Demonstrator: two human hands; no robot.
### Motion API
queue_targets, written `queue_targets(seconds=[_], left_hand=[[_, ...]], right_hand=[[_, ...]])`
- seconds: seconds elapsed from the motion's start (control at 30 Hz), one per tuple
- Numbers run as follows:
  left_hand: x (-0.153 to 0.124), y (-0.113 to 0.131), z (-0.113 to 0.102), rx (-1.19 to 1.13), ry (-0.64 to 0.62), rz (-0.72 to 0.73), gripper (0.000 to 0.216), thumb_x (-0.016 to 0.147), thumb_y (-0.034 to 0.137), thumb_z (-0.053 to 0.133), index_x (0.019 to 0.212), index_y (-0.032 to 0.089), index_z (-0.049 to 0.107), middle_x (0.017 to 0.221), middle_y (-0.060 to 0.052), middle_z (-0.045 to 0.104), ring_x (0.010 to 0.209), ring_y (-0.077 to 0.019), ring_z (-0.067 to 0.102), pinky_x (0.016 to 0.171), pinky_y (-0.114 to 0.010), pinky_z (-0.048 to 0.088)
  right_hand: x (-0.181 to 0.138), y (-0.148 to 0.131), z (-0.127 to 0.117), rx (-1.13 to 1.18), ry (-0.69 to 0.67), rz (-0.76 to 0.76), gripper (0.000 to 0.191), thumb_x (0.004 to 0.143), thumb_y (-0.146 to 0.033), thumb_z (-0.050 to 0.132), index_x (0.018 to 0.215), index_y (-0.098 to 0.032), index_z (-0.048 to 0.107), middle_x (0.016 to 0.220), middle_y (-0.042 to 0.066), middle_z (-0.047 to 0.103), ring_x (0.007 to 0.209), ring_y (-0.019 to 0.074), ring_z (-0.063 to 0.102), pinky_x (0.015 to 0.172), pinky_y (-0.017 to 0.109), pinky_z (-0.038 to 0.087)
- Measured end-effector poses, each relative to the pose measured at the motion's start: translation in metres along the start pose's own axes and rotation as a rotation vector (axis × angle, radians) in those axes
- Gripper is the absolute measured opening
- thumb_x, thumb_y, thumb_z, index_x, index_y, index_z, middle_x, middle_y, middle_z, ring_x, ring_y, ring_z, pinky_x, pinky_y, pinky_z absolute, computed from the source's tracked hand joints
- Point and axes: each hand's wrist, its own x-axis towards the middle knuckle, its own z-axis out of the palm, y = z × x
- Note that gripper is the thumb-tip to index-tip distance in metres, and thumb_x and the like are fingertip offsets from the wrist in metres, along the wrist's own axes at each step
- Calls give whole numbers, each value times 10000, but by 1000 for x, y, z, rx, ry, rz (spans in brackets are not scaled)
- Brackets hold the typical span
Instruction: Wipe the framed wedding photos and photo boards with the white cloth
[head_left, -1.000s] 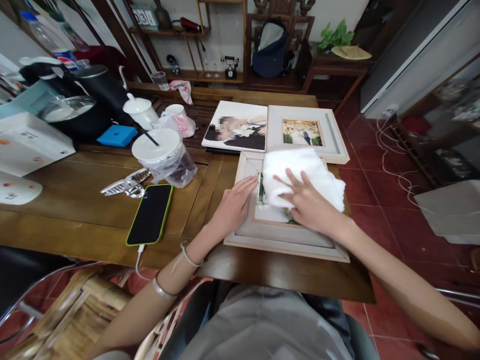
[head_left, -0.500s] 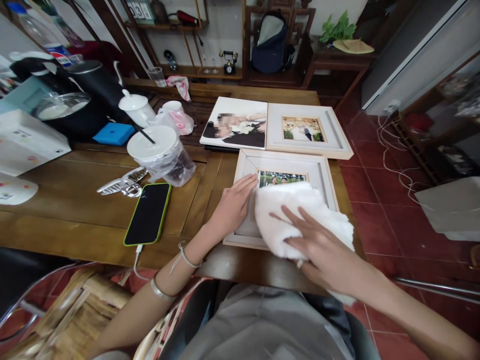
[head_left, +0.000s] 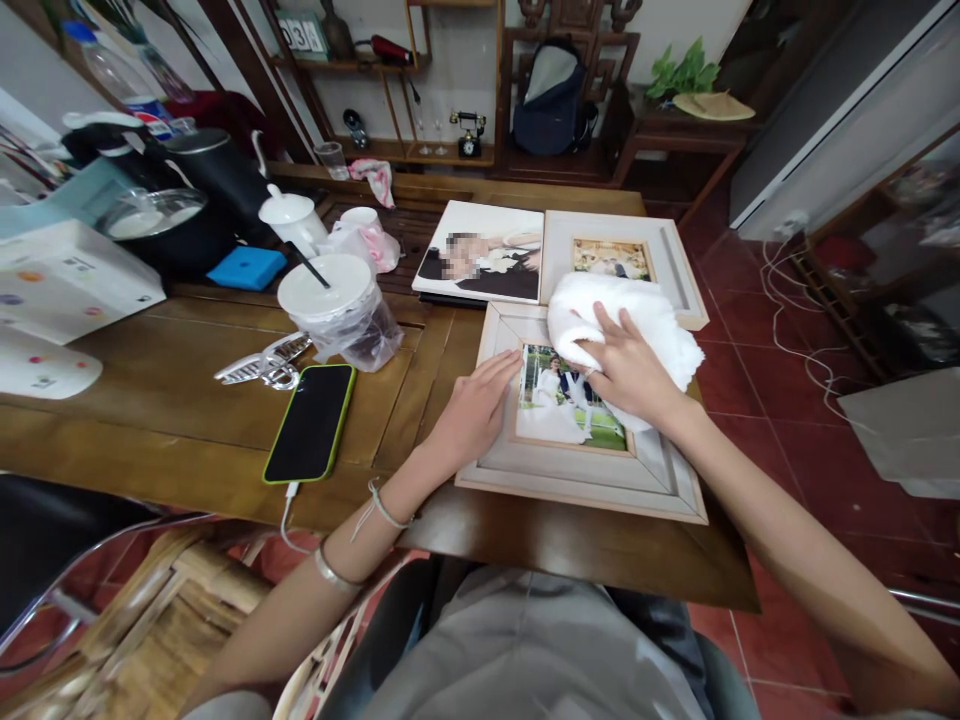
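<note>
Near the table's (head_left: 180, 400) front right corner lies a picture frame (head_left: 570, 470). The left hand (head_left: 471, 415) rests on its left side, fingers pressed together. The right hand (head_left: 634, 370), fingers spread, lies on a white cloth (head_left: 660, 325) covering the frame's far right part and overlapping a second frame (head_left: 559, 255) at the table's right edge.

Centre to right: two pale wooden picture frames (head_left: 570, 472), one fluffy white cloth (head_left: 649, 305), two bare hands (head_left: 472, 415). Left of centre: one green-cased black phone (head_left: 310, 425), one white-lidded plastic cup (head_left: 341, 315). Upper centre: apparently two clear stemmed glasses (head_left: 439, 149).
</note>
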Motion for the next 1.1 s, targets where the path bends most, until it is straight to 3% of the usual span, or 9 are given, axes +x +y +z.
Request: queue_targets(seconds=[0.4, 0.5, 0.6, 0.7, 0.77, 0.87, 0.93, 1.0, 1.1], left_hand=[[1, 6, -1, 26, 24, -27, 419, 994, 200, 277, 1380, 155, 435, 1457, -110, 466, 1382, -210, 385, 1134, -455, 340], [0, 5, 0, 33, 14, -16, 426, 988, 190, 284, 1390, 155, 419, 1467, -107, 454, 1390, -210, 373, 1130, -459, 341], [0, 2, 0, 39, -8, -4, 442, 982, 179, 285, 1411, 163, 388, 1484, -102, 431, 1400, -216, 354, 1123, -469, 346], [0, 2, -1, 43, -30, -6, 451, 980, 171, 279, 1422, 168, 371, 1495, -98, 416, 1406, -219, 343, 1119, -474, 347], [0, 3, -2, 40, -36, -15, 446, 984, 174, 274, 1418, 175, 374, 1495, -96, 417, 1405, -219, 345, 1114, -482, 350], [0, 4, -2, 26, -30, -24, 434, 993, 196, 268, 1411, 184, 383, 1490, -97, 423, 1401, -223, 351, 1113, -494, 342], [0, 4, -2, 3, -25, -22, 431, 1001, 217, 263, 1414, 184, 381, 1489, -100, 423, 1398, -224, 354, 1125, -490, 325], [0, 4, -2, -39, -9, -13, 439, 1009, 247, 254, 1431, 186, 360, 1501, -104, 404, 1404, -223, 344, 1142, -479, 300], [1, 5, -2, -119, 58, -25, 479, 1016, 317, 251, 1476, 185, 271, 1544, -122, 319, 1436, -233, 277, 1168, -473, 248]], right_hand=[[-99, -93, -45, 250, -231, -168, 398, 652, -105, 565, 998, -261, 687, 1512, 11, 346, 1409, 281, 266, 1168, 496, 301], [-97, -82, -53, 349, -186, -139, 347, 691, -97, 552, 959, -269, 689, 1405, 22, 520, 1328, 285, 432, 1083, 464, 425], [-81, -52, -48, 471, -111, 22, 182, 851, -225, 503, 886, -237, 680, 1026, 51, 731, 985, 278, 678, 809, 408, 563], [-59, -20, -34, 522, 39, 261, 398, 927, -446, 440, 630, -209, 559, 606, 5, 632, 580, 206, 634, 565, 340, 514], [-42, -6, -26, 473, 150, 357, 469, 928, -516, 415, 580, -210, 482, 556, 4, 568, 536, 202, 591, 548, 350, 485], [-19, -2, -22, 390, 240, 368, 415, 933, -476, 422, 641, -201, 528, 629, 43, 602, 667, 266, 635, 689, 446, 506], [-4, -8, -23, 308, 247, 283, 291, 928, -358, 448, 779, -177, 621, 842, 101, 684, 952, 337, 644, 875, 525, 472], [7, -18, -21, 179, 204, 166, 223, 884, -219, 478, 992, -152, 662, 1206, 147, 638, 1286, 382, 450, 1050, 596, 335], [17, -34, -14, 47, 35, 34, 390, 786, -98, 519, 1152, -144, 644, 1492, 126, 398, 1428, 391, 180, 1111, 670, 182]])
